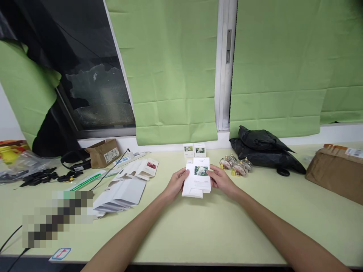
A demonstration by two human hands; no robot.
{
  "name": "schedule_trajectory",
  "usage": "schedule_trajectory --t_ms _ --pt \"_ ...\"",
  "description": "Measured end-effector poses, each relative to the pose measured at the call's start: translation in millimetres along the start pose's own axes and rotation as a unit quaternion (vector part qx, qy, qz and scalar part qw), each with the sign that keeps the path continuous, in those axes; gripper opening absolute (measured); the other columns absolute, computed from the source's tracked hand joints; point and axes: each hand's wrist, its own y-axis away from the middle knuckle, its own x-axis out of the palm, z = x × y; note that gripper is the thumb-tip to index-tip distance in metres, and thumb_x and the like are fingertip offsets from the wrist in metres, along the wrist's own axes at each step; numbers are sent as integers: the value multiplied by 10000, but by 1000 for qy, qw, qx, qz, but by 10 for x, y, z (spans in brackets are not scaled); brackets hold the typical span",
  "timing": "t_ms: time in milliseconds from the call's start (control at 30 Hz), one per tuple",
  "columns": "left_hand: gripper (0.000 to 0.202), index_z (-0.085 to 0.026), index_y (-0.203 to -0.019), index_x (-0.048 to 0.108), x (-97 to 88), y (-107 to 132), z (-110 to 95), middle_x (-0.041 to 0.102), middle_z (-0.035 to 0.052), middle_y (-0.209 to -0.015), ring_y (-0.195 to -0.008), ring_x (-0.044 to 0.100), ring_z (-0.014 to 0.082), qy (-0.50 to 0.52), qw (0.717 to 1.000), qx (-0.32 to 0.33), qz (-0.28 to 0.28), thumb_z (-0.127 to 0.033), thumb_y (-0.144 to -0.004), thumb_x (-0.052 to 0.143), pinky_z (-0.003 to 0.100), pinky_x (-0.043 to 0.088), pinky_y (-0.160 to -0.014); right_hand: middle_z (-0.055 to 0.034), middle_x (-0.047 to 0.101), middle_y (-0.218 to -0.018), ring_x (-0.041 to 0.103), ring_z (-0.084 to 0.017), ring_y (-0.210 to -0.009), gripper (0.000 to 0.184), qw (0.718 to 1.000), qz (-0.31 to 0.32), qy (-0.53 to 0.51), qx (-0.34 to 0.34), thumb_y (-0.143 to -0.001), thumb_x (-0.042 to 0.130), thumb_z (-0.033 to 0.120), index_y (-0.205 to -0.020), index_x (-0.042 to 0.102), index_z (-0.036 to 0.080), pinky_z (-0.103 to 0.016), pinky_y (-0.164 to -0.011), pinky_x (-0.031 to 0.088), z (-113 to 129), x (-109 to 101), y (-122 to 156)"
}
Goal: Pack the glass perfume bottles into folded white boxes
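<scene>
Above the table, both my hands hold a white paper box (pixel 202 181) with a white-flower picture on its front and flaps showing at the lower end. My left hand (pixel 176 184) pinches its left edge, thumb on top. On the right edge, the fingers of my right hand (pixel 222 180) are closed in the same way. Just behind stand two small white boxes (pixel 194 150) with flower pictures. Several round clear bottles (pixel 236 165) with gold-coloured tops lie right of my right hand. To the left are flattened white cartons (pixel 121 194), overlapping in a pile.
A black plastic bag (pixel 263 151) and a brown package (pixel 334 172) lie on the right. At the back left are an open cardboard box (pixel 104 153), a power strip (pixel 129 158) with a cable, and black parts (pixel 39 176). The table's front edge (pixel 210 263) runs below my arms.
</scene>
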Motion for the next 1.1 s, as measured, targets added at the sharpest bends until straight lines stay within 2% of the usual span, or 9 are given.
schedule_trajectory --t_ms 100,267,367,467,600,833,1100 --pt "602 -174 -1189 730 3 -19 28 781 87 -889 -798 732 245 -7 1000 15 -20 -644 -816 767 307 561 -680 55 527 -559 391 -86 -459 399 1000 16 11 3 -874 701 570 -982 644 190 -228 -442 214 16 0 14" --pt "565 -182 -1193 726 0 -26 26 772 81 -891 -834 729 245 -14 1000 9 -1 -620 -838 760 291 550 -676 43 550 -587 425 -94 -471 462 1000 -22 20 -4 -874 684 615 -1037 670 183 -227 -425 235 32 10 16" --pt "509 -186 -1124 740 4 -21 19 765 70 -878 -839 724 233 -13 1000 10 -14 -614 -850 749 280 546 -684 40 543 -571 418 -95 -464 466 1000 -10 28 -10 -858 695 626 -987 673 178 -232 -420 236 45 16 14" --pt "509 -183 -1079 747 4 -28 33 753 56 -817 -755 710 217 -8 999 17 -36 -620 -819 774 271 528 -631 37 540 -553 412 -99 -448 477 999 2 42 -8 -840 699 640 -941 671 176 -240 -407 233 63 33 16" --pt "579 -172 -1115 744 -15 -45 61 730 43 -730 -669 685 205 -3 999 21 -47 -640 -779 799 264 500 -579 39 525 -546 401 -97 -449 479 999 -9 48 -12 -836 694 652 -898 662 178 -239 -410 233 78 48 15" --pt "546 -166 -1068 744 -69 -77 101 681 24 -677 -545 580 142 -56 997 39 -42 -654 -822 753 216 359 -454 39 506 -548 386 -98 -468 469 998 -7 63 -11 -868 667 662 -814 608 200 -245 -436 231 87 32 25" --pt "539 -171 -998 726 -58 -73 76 681 20 -698 -507 530 115 -66 996 40 -51 -678 -816 743 206 313 -443 38 518 -540 387 -100 -465 464 996 21 78 -30 -900 643 648 -778 568 207 -255 -454 247 82 13 24"
